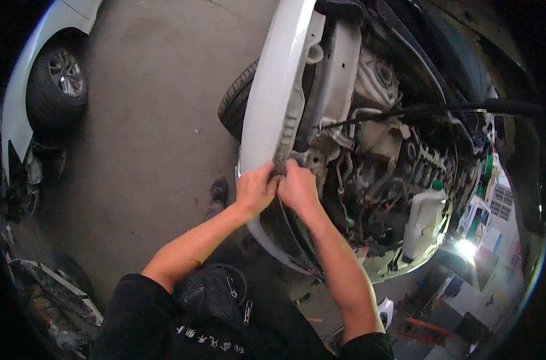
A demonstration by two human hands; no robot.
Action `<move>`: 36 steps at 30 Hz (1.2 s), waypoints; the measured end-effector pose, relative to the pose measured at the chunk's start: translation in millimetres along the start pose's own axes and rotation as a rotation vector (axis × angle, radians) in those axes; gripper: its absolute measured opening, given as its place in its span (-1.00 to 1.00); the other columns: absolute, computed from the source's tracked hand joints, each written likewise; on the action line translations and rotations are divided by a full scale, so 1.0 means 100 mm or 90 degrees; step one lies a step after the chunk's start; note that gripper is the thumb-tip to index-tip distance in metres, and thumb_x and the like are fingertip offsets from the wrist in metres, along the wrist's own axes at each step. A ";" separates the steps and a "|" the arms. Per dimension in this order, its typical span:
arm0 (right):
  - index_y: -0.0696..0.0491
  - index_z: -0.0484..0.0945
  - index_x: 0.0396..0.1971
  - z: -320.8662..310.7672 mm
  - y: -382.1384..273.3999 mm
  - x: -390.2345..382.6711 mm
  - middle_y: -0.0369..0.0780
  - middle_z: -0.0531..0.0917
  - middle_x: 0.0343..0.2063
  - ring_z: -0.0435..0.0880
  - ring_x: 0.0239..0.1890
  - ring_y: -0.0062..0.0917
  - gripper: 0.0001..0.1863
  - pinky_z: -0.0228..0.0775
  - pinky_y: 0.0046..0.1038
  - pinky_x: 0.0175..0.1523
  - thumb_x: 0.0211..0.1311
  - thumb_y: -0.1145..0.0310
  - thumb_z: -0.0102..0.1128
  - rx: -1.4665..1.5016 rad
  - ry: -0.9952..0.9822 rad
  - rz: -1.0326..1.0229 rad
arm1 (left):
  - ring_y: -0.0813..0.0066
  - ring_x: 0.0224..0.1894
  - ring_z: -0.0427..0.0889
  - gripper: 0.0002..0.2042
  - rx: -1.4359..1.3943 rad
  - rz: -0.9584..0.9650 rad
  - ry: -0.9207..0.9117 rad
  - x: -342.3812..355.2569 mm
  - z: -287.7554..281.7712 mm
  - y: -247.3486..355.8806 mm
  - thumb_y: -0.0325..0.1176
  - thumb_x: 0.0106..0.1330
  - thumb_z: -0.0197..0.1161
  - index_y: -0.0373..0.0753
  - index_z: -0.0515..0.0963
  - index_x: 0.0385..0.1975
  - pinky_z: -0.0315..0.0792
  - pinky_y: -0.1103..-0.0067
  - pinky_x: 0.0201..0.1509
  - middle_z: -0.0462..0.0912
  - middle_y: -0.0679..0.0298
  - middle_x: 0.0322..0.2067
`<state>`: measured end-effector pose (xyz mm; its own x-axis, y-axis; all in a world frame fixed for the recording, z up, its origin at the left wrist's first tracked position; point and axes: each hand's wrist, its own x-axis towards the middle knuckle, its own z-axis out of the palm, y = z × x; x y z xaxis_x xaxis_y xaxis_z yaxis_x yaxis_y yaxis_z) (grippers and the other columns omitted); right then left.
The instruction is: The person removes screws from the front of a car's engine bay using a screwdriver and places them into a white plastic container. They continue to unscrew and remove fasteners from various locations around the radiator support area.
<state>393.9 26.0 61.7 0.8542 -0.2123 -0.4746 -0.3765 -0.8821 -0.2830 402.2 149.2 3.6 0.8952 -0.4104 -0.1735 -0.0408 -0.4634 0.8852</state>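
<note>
Both hands are working close together at the near end of the white fender (pixel 270 114), where its inner edge is meeting the metal of the engine bay (pixel 375 141). The left hand (pixel 256 191) is lying against the fender's inner edge, its fingers bending over that edge and pointing away from the wearer, with the panel's outer face spreading up and to the left of them. The right hand (pixel 298 185) is sitting just beside it, on the engine-bay side, its fingers curling inward toward the left hand so that the two are nearly touching. The fingertips are hiding behind the hands, so I cannot tell whether either hand is gripping the edge, pinching a small part or only pressing. The fender is stretching from the fingers toward the top of the view, and a tire (pixel 240 102) is showing past its outer side. A dark rod (pixel 405 113) is crossing above the engine bay, farther off than the right hand. A whitish jug (pixel 422 222) with a green cap is standing to the right of the right forearm. A dark shoe (pixel 219 191) is resting on the floor (pixel 153 132) left of the left hand, and another car (pixel 20 90) is standing well apart at the far left.
</note>
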 end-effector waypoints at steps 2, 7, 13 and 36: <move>0.23 0.41 -0.37 0.03 0.00 -0.01 0.13 0.61 -0.48 0.62 -0.34 0.06 -0.79 0.45 -0.04 -0.19 0.03 0.44 0.15 0.064 0.024 0.064 | -0.08 -0.35 0.59 -0.83 -0.011 0.006 0.004 0.01 -0.01 0.02 -0.37 0.16 0.24 -0.26 0.48 -0.31 0.45 0.22 -0.34 0.63 0.02 -0.44; 0.24 0.36 -0.34 0.06 -0.01 -0.06 0.16 0.60 -0.47 0.60 -0.32 0.10 -0.77 0.41 0.00 -0.18 0.06 0.44 0.13 0.132 0.057 0.123 | -0.07 -0.37 0.60 -0.79 0.130 0.095 -0.083 0.14 -0.11 0.05 -0.31 0.19 0.20 -0.22 0.54 -0.21 0.47 0.18 -0.31 0.64 0.03 -0.46; 0.22 0.37 -0.36 -0.03 -0.04 -0.14 0.09 0.63 -0.48 0.66 -0.37 -0.01 -0.80 0.50 -0.09 -0.24 0.12 0.42 0.13 -0.029 0.030 0.076 | -0.10 -0.32 0.61 -0.79 0.242 0.005 -0.265 0.38 -0.25 0.19 -0.28 0.10 0.25 -0.18 0.62 -0.29 0.50 0.17 -0.21 0.64 -0.01 -0.41; 0.22 0.61 -0.47 -0.02 0.15 0.10 0.09 0.65 -0.41 0.67 -0.27 -0.03 -0.79 0.51 -0.12 -0.13 0.12 0.40 0.06 -0.124 -0.168 0.022 | -0.18 -0.28 0.55 -0.78 -0.063 -0.018 -0.338 0.51 -0.14 -0.12 -0.29 0.10 0.16 -0.32 0.62 -0.44 0.44 0.16 -0.17 0.58 -0.14 -0.41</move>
<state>397.8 10.2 54.1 0.7103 -0.1492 -0.6879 -0.3055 -0.9458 -0.1103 454.7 144.1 -9.8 0.5472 -0.7513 -0.3689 0.0440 -0.4143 0.9091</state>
